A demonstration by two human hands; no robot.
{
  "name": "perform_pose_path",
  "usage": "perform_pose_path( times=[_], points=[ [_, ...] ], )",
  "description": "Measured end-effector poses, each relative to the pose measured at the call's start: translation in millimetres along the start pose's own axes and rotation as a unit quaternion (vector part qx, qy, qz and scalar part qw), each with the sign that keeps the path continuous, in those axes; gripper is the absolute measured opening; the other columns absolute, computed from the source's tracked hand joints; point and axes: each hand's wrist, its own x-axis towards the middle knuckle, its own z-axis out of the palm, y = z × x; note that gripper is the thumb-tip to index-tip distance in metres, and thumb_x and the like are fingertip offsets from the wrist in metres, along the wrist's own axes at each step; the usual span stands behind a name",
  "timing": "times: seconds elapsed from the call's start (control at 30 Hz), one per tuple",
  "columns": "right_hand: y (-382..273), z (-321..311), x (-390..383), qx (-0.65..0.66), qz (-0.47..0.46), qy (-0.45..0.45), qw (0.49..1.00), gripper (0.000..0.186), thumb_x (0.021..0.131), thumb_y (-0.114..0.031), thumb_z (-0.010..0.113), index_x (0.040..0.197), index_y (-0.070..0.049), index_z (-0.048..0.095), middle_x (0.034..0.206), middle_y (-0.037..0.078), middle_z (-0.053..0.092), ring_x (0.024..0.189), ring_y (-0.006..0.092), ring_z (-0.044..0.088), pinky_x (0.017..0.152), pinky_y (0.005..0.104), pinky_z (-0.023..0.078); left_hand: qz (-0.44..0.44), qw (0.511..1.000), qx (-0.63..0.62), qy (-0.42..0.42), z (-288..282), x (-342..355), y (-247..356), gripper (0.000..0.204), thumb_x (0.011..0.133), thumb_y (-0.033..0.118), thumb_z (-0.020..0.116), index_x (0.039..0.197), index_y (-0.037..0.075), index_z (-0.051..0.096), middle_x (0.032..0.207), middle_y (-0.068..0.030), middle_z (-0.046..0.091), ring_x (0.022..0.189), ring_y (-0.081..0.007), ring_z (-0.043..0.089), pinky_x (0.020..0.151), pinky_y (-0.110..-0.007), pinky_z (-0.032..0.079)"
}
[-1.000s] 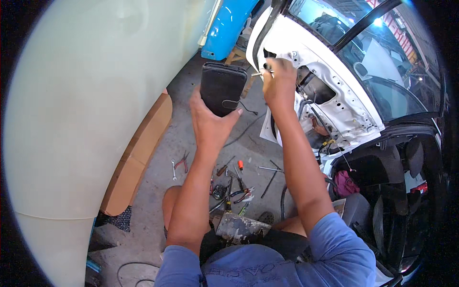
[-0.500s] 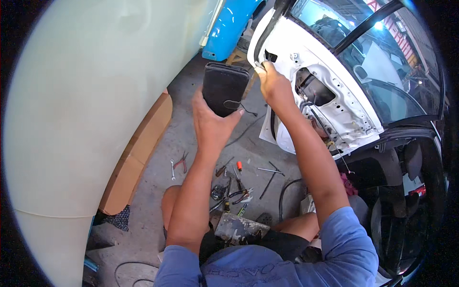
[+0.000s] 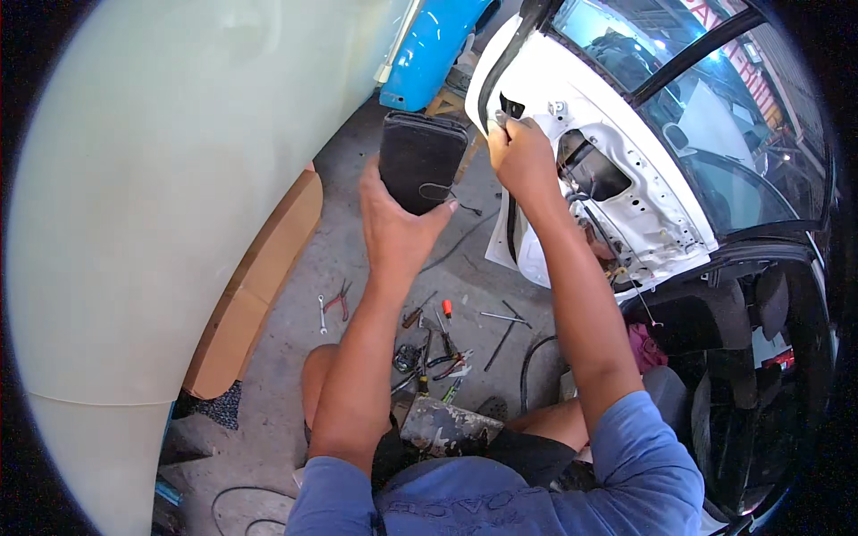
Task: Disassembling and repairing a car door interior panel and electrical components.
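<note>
In my left hand (image 3: pixel 398 234) is a black phone in a folio case (image 3: pixel 422 159), held upright with my fingers along its left side and my thumb at its lower right. A thin cord loop hangs on the case. My right hand (image 3: pixel 525 163) is closed at the edge of a white car door (image 3: pixel 572 89), just beside a dark opening. A small greyish bit shows at the fingertips, too small to name. The door has its inner panel off, with a large hole (image 3: pixel 597 170) and loose wiring exposed.
Several hand tools, among them pliers (image 3: pixel 338 300), a wrench (image 3: pixel 323 314) and a T-handle wrench (image 3: pixel 506 332), lie on the concrete floor. A long cardboard piece (image 3: pixel 259 286) leans by the pale panel (image 3: pixel 179 196) at left. A blue panel (image 3: pixel 429 54) stands ahead.
My right hand has shifted slightly right along the door edge, its fingers now closer to the dark opening. The phone stays in my left hand, almost unmoved.
</note>
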Motion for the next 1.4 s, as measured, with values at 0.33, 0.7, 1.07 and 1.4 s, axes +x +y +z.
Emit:
perform_pose_path(
  times=[0.33,0.7,1.07,1.4],
  points=[
    [2,5,0,0.565,0.340,0.014,0.752,0.023,0.094,-0.010,0.065,0.110,0.006,0.067,0.102,0.017,0.071,0.084,0.0189,0.070,0.071,0.0305,0.056,-0.014,1.000,0.004,-0.021,2,-2,-4,0.093,0.066,0.012,0.087,0.144,-0.001,0.040,0.128,-0.0230,0.054,0.113,-0.0362,0.058,0.101,-0.043,0.046],
    [17,-16,-3,0.018,-0.061,0.009,0.998,0.022,0.093,-0.013,0.064,0.110,0.001,0.068,0.106,0.019,0.070,0.076,0.0316,0.068,0.070,0.0393,0.055,-0.005,1.000,0.015,-0.012,5,-4,2,0.093,0.065,0.012,0.088,0.144,-0.001,0.041,0.129,-0.0229,0.054,0.113,-0.0363,0.058,0.100,-0.044,0.047],
    [-6,-10,2,-0.070,0.041,-0.093,0.992,0.025,0.097,-0.020,0.058,0.112,-0.003,0.068,0.099,0.017,0.072,0.070,0.0358,0.067,0.068,0.0436,0.054,-0.011,1.000,0.009,-0.009,6,-1,-3,0.093,0.065,0.013,0.088,0.144,-0.001,0.041,0.127,-0.0227,0.054,0.112,-0.0362,0.058,0.099,-0.044,0.047],
    [3,9,-15,0.195,0.136,0.097,0.967,0.024,0.095,-0.015,0.058,0.115,-0.005,0.063,0.095,0.015,0.069,0.085,0.0316,0.068,0.075,0.0440,0.053,-0.020,1.000,0.007,-0.021,6,-4,-4,0.093,0.066,0.012,0.087,0.144,-0.002,0.040,0.128,-0.0233,0.054,0.113,-0.0355,0.057,0.100,-0.043,0.046]
  ],
)
